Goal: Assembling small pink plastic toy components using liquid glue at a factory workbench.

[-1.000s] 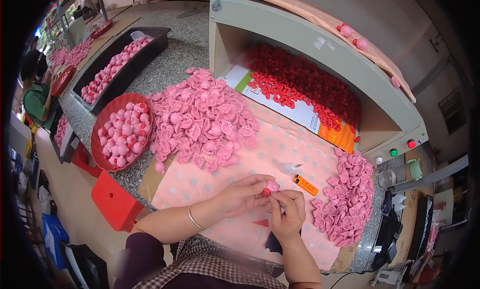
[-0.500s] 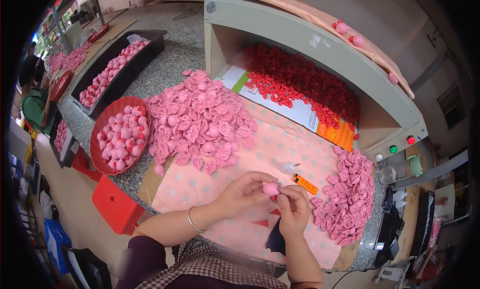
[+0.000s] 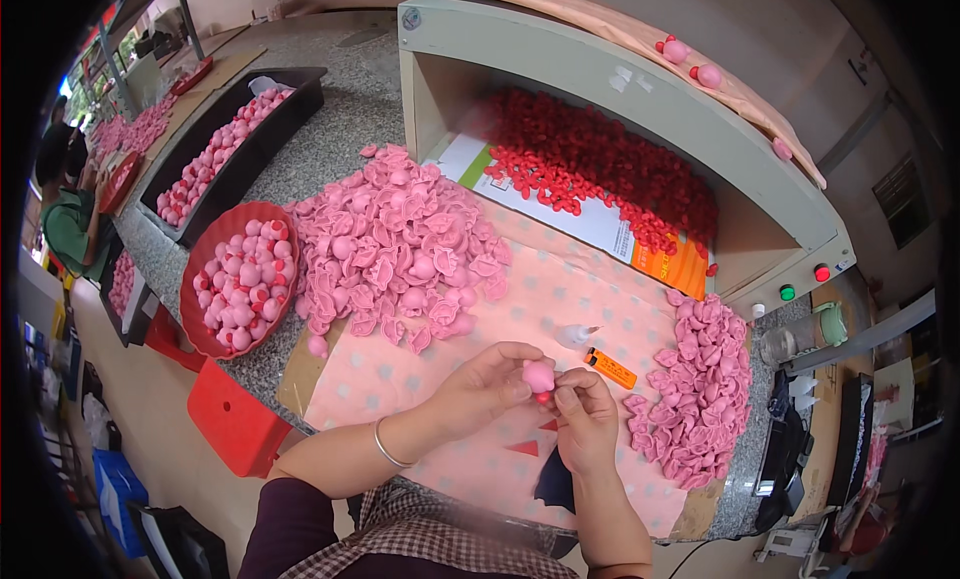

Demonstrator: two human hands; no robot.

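Observation:
My left hand (image 3: 487, 384) and my right hand (image 3: 585, 414) meet over a pink dotted cloth (image 3: 560, 309). Between their fingertips they pinch a small round pink piece (image 3: 538, 376) with a tiny red part at its underside. A large heap of pink flat pieces (image 3: 395, 244) lies on the cloth ahead and to the left. A smaller heap of pink pieces (image 3: 700, 389) lies right of my right hand. Two small red triangles (image 3: 525, 447) lie on the cloth under my hands.
A red bowl of pink balls (image 3: 240, 279) stands at the left table edge, a black tray of pink balls (image 3: 225, 154) behind it. A grey open box (image 3: 620, 99) holds many red pieces (image 3: 600, 164). An orange lighter (image 3: 610, 369) and a jar (image 3: 805, 331) sit nearby. Another person (image 3: 65, 214) sits far left.
Both hands have stayed together on the pink piece, shifting slightly and turning it between the fingertips.

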